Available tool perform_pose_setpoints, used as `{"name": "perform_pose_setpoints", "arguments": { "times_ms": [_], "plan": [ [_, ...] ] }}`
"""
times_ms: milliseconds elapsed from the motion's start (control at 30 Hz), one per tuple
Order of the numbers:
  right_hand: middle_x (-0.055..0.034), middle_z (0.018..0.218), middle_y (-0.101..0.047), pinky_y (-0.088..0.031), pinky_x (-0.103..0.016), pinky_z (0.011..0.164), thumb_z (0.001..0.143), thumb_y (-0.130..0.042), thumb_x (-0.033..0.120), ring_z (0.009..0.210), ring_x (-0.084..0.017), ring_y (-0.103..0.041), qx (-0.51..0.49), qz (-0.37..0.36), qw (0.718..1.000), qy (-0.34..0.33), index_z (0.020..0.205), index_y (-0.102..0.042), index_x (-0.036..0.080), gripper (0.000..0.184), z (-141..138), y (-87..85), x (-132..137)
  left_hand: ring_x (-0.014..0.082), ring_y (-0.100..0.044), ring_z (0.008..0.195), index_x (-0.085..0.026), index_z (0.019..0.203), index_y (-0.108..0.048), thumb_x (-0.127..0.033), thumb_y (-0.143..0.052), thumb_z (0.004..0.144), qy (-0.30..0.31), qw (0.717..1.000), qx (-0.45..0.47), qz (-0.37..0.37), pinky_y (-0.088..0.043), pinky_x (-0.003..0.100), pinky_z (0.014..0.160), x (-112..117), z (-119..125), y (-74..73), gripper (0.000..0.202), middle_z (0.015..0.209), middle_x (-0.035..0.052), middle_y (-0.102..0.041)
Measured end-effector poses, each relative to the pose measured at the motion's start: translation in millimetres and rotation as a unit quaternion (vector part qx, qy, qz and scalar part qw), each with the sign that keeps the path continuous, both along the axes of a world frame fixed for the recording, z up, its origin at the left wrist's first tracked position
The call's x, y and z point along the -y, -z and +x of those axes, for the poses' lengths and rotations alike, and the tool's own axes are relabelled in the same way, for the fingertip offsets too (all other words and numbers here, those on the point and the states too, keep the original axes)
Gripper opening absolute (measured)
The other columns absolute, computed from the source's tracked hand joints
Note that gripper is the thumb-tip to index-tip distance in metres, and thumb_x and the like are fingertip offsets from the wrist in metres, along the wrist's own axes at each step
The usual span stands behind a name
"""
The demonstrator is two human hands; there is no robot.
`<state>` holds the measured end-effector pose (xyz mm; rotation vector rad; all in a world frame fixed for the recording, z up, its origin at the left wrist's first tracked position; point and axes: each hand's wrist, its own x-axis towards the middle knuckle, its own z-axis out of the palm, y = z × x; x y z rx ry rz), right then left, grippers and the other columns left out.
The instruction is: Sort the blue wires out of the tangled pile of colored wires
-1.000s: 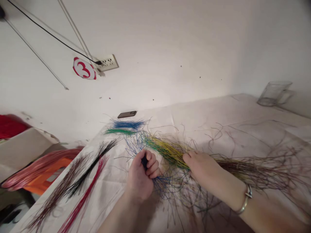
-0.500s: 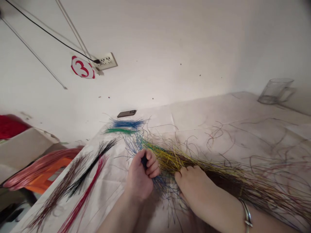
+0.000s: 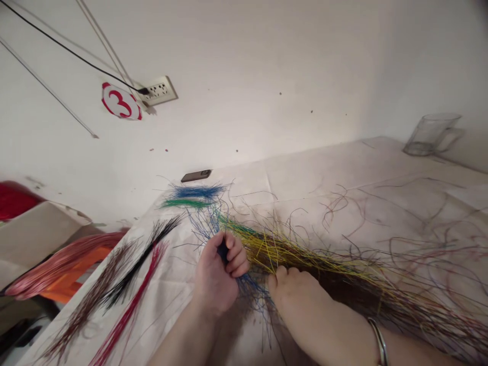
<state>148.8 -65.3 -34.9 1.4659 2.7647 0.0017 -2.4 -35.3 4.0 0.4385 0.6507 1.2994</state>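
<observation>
My left hand (image 3: 221,272) is closed around a bundle of blue wires (image 3: 206,226), whose ends fan out above and below the fist. Just to its right, my right hand (image 3: 295,292) has its fingers pinched together at the near edge of a long pile of mixed wires (image 3: 305,254), mostly yellow and brown. Its fingertips are turned away, so what they pinch is hard to make out; a yellow strand runs up from them. The pile stretches from beside the left fist toward the lower right, with many loose strands curling out.
Sorted bundles lie to the left: blue wires (image 3: 198,191), green wires (image 3: 185,203), black wires (image 3: 147,259), red wires (image 3: 133,305) and brown wires (image 3: 95,295). A phone (image 3: 195,176) lies by the wall. A glass mug (image 3: 429,137) stands back right. Pink wires (image 3: 64,264) rest on an orange stool (image 3: 72,284).
My right hand has shifted slightly left and down, away from the yellow wires. My left hand keeps its grip on the blue wires. The whole view has moved a little.
</observation>
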Motion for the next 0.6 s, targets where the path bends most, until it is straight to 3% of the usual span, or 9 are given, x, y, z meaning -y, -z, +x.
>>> {"name": "perform_pose_setpoints", "arguments": {
  "times_ms": [367, 600],
  "plan": [
    [-0.0124, 0.083, -0.064, -0.049, -0.035, 0.053, 0.077, -0.048, 0.003, 0.070, -0.025, -0.061, -0.016, -0.025, 0.999, -0.045, 0.094, -0.061, 0.014, 0.024, -3, 0.2, 3, 0.0051, -0.014, 0.043, -0.016, 0.064, -0.043, -0.031, -0.048, 0.085, 0.000, 1.000, 0.000, -0.006, -0.011, 0.020, 0.039, -2, 0, 1.0, 0.026, 0.057, -0.0060, -0.021],
    [-0.0140, 0.089, -0.063, -0.048, -0.040, 0.064, 0.080, -0.055, 0.017, 0.082, -0.028, -0.059, -0.045, -0.078, 0.996, -0.018, 0.095, -0.062, 0.013, 0.017, 11, -19.4, -16, 0.0048, -0.014, 0.042, -0.016, 0.063, -0.043, -0.031, -0.050, 0.084, -0.003, 1.000, -0.002, -0.006, -0.012, 0.020, 0.039, -1, -1, 1.1, 0.027, 0.057, -0.0062, -0.020]
  ]
}}
